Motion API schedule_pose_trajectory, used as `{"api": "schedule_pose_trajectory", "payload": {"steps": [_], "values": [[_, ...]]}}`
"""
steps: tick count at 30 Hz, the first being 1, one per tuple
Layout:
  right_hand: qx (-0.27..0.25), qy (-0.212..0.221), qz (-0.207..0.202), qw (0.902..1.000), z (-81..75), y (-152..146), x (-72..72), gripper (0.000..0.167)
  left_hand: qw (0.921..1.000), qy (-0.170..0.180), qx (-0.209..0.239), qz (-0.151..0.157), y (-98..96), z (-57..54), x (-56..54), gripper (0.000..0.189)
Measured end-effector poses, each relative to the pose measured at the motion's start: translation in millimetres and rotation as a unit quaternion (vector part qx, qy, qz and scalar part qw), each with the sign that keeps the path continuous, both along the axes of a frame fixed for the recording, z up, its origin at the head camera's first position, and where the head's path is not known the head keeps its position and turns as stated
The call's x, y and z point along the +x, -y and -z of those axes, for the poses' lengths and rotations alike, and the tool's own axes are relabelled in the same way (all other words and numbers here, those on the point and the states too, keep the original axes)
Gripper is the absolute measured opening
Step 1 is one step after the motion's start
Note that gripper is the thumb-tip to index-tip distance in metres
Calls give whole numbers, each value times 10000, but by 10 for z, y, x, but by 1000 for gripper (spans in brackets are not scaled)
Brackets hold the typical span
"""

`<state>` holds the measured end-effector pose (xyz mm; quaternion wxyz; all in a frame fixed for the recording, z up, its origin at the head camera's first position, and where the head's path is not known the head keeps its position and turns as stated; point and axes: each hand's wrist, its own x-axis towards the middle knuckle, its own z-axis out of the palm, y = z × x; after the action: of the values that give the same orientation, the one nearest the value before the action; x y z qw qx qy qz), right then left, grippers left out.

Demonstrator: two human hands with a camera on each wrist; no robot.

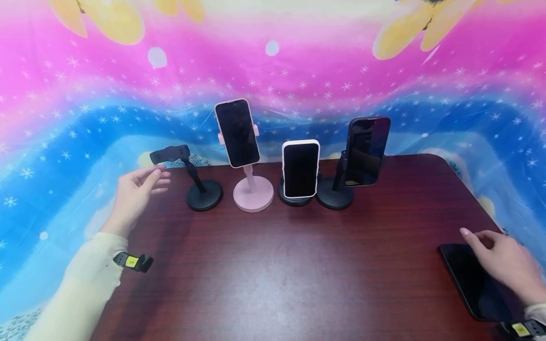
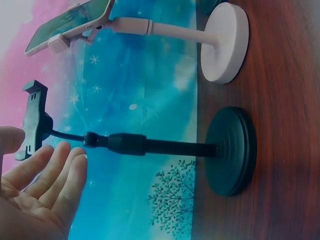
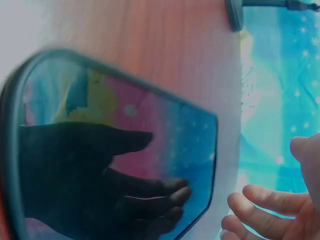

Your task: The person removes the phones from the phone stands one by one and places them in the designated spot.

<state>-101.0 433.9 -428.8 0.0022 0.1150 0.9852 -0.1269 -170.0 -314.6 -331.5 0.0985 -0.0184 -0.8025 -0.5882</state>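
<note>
At the left stands a black phone stand (image 1: 204,193) with its clamp (image 1: 170,154) bare. My left hand (image 1: 138,192) is beside that clamp, fingers relaxed and holding nothing; in the left wrist view the fingertips (image 2: 77,157) overlap the clamp's lower end. At the right a black phone (image 1: 473,279) lies flat, screen up, on the table. Over it hovers my right hand (image 1: 507,260), thumb and fingers apart with nothing between them. The phone's glossy screen (image 3: 125,145) mirrors the hand in the right wrist view.
Along the table's (image 1: 277,265) back edge, a pink stand (image 1: 253,194) holds a pink-cased phone (image 1: 238,133). Right of it are a white-cased phone (image 1: 300,169) on a low black stand and a dark phone (image 1: 368,151) on another black stand (image 1: 334,194). A patterned cloth (image 1: 273,71) hangs behind.
</note>
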Motion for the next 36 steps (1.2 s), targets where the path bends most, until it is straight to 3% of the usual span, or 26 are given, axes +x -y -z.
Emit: {"api": "schedule_pose_trajectory", "payload": {"steps": [8, 18, 27, 36], "values": [[-265, -307, -92, 9991, -50, 245, 10, 75, 9999, -40, 15, 121, -77, 83, 84, 33], [-556, -334, -650, 9958, -109, 559, -18, 64, 9993, -116, 300, 166, -184, 157, 150, 34], [-837, -568, -1086, 9889, -167, 904, -61, 51, 9961, -181, -857, -106, -420, 228, 216, 38], [-1147, -749, -1453, 9799, -139, 1344, -129, 41, 9962, -184, -855, -36, -599, 323, 258, 36]]}}
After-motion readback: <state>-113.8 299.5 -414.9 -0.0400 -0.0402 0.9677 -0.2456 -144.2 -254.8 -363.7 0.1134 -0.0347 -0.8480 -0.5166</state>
